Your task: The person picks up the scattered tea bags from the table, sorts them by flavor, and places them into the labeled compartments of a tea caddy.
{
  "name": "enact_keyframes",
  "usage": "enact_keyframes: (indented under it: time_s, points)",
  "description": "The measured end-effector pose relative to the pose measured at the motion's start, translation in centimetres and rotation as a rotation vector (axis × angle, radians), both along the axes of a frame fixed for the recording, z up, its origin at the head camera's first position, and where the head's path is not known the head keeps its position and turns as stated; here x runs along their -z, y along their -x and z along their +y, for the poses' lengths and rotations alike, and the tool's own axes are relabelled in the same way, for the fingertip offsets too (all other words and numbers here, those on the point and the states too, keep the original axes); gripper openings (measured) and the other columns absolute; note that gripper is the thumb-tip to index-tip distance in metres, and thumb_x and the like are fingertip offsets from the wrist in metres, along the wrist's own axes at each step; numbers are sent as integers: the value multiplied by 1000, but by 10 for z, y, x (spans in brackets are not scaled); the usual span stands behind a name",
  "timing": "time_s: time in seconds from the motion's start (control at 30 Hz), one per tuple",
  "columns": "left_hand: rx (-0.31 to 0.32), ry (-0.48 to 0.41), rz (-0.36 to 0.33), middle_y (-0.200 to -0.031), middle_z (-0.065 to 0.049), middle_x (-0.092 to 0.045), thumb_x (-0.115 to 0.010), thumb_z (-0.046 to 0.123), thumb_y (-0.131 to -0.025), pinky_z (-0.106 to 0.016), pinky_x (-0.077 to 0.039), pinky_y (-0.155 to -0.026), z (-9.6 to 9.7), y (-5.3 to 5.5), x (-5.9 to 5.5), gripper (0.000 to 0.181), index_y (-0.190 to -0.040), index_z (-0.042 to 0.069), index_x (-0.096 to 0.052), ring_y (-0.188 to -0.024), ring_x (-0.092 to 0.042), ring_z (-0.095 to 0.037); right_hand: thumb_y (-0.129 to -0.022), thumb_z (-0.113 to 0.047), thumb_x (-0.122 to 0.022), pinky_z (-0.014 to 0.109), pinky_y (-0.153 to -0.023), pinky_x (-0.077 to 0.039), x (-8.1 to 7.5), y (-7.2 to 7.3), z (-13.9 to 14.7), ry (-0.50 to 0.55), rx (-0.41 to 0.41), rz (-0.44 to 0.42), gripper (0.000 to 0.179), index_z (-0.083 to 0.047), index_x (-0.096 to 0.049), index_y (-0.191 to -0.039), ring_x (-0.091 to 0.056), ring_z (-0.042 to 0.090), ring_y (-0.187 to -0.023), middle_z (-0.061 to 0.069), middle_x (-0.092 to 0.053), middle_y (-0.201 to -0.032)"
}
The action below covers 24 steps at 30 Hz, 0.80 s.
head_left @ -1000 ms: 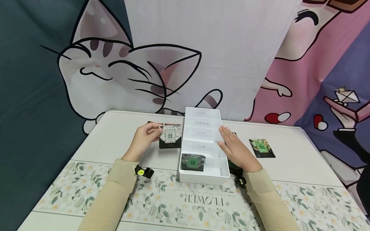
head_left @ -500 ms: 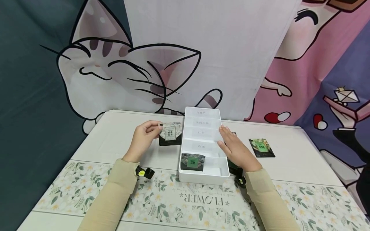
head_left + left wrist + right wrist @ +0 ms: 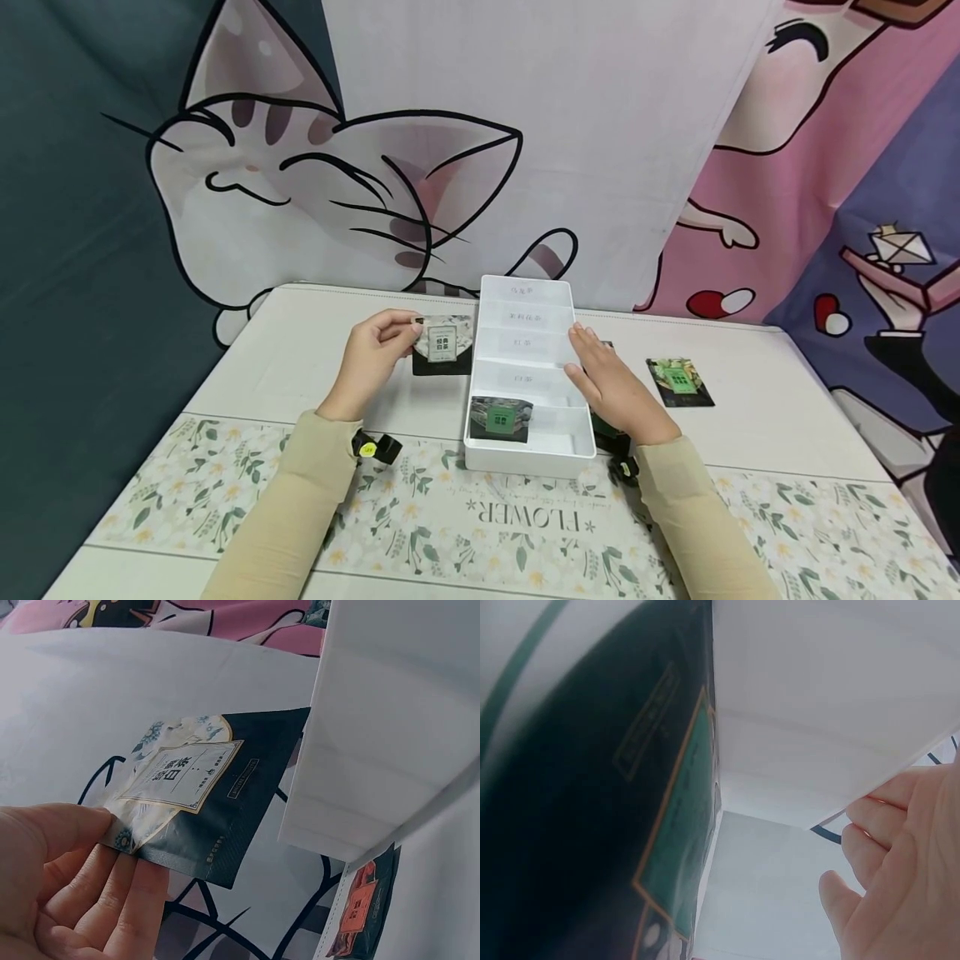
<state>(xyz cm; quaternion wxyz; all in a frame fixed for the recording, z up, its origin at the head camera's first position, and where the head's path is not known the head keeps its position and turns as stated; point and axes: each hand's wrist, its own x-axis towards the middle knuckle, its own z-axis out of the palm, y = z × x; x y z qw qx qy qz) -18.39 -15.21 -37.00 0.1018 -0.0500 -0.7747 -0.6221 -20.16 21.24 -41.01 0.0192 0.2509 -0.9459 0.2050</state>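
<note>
My left hand (image 3: 372, 364) pinches a black and white tea sachet (image 3: 442, 346) by its left edge, between thumb and fingers. The sachet is held up beside the left wall of a long white divided box (image 3: 531, 464); in the left wrist view its dark far corner appears close to that wall. My right hand (image 3: 621, 387) rests along the box's right wall with fingers extended, holding nothing. A dark green-labelled sachet (image 3: 500, 419) stands in the box's nearest compartment. Chinese labels mark the compartments behind it.
A green sachet (image 3: 681, 382) lies on the table at the right. Under my right wrist is another dark green-labelled sachet (image 3: 679, 817), mostly hidden in the head view. A red-labelled sachet (image 3: 364, 907) shows in the left wrist view. A floral mat (image 3: 517, 542) covers the near table.
My left hand has raised the black and white sachet slightly; the reddish edge seen behind it earlier is now hidden. The right hand and box stay in place.
</note>
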Motion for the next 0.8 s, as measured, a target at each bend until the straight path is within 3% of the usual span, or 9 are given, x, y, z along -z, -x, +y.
enact_keyframes:
  time_s: [0.4, 0.8]
  points:
    - [21, -58, 29, -106, -23, -72, -67, 10, -99, -26, -61, -80, 10, -4, -3, 25, -118, -6, -68, -86, -71, -4, -111, -42, -34, 59, -124, -11, 1, 0, 0, 4, -4, 2, 66, -3, -15, -162, -9, 35, -155, 15, -12, -169]
    - [58, -60, 24, -108, -23, -72, -67, 9, -99, -25, -61, -79, 16, -8, -3, 24, -118, -5, -68, -87, -70, -6, -111, -42, -34, 58, -125, -11, 0, -1, -1, 11, -2, -2, 66, -3, -16, -162, -8, 34, -155, 15, -12, -169]
